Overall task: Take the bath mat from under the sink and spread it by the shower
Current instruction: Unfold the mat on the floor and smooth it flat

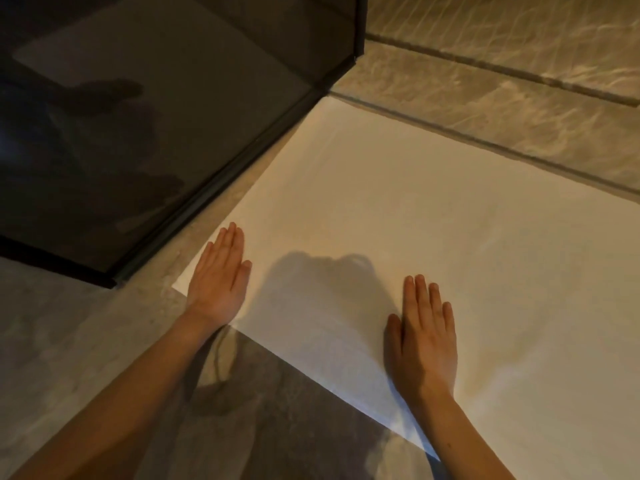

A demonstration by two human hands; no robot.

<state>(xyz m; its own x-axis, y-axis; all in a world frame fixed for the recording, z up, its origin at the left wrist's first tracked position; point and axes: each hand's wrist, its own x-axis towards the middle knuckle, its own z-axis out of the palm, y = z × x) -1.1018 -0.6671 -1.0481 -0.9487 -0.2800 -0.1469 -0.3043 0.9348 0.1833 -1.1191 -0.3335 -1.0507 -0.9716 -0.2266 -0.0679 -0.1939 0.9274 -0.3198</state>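
Observation:
A white bath mat point(398, 209) lies flat on the tiled floor, its left edge running along the dark frame of the glass shower enclosure point(214, 174). My left hand point(220, 275) rests palm down on the mat's near left corner, fingers straight and together. My right hand point(424, 337) presses flat on the mat near its front edge, fingers slightly spread. Neither hand grips anything. The mat's right part runs out of view.
The tinted shower glass point(138, 116) fills the upper left, with its corner post point(360, 29) at the top. A marbled tile wall point(502, 81) borders the mat's far edge. Grey floor tiles point(69, 341) lie at the lower left.

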